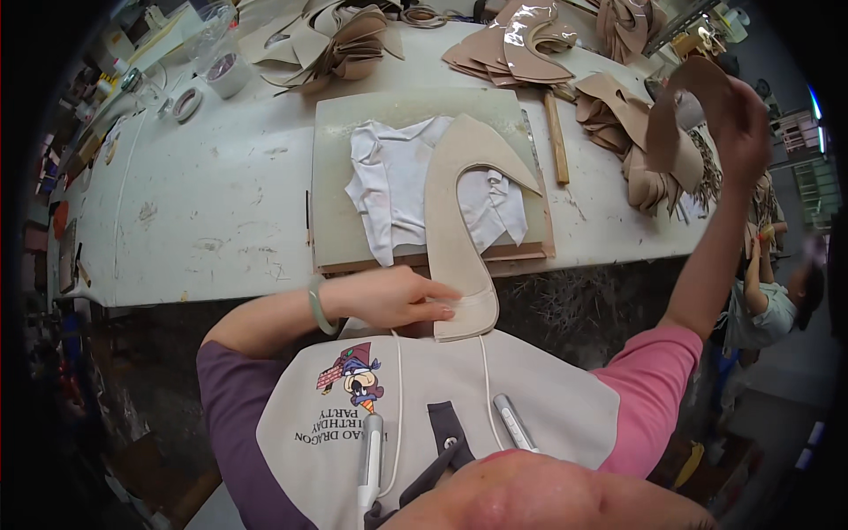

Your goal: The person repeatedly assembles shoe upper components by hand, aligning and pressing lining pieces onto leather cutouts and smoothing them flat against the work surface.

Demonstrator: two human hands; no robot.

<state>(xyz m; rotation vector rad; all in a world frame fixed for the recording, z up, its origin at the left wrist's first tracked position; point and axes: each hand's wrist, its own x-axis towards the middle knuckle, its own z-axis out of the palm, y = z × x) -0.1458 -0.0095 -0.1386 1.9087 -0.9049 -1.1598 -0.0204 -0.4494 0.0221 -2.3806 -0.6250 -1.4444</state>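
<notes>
Left hand (393,299) flat on the near end of a long beige leather piece (459,203), fingers stretched out together and pressing rather than clamped; piece draped over the front edge of a grey work board (336,177) and across a crumpled white cloth (393,190) on it. Right hand (740,132) raised high at the right, pinched shut on a curved tan leather piece (671,115) just above a loose heap of similar cut pieces (632,146).

Progress, judged from the layout: one piece laid out and held down on the board, a second lifted clear of the heap, not yet brought over. Several stacks still on the white table (203,212): fanned pile (340,44) at the back, glossy stack (517,44) beside it (a good deal apparently left).

Wooden stick (556,137) just right of the board. Tape rolls (208,84) at far left.

Hard to make out: right fingertips behind the held piece; clutter at the left rim blurred; board's surface under the cloth hidden.
</notes>
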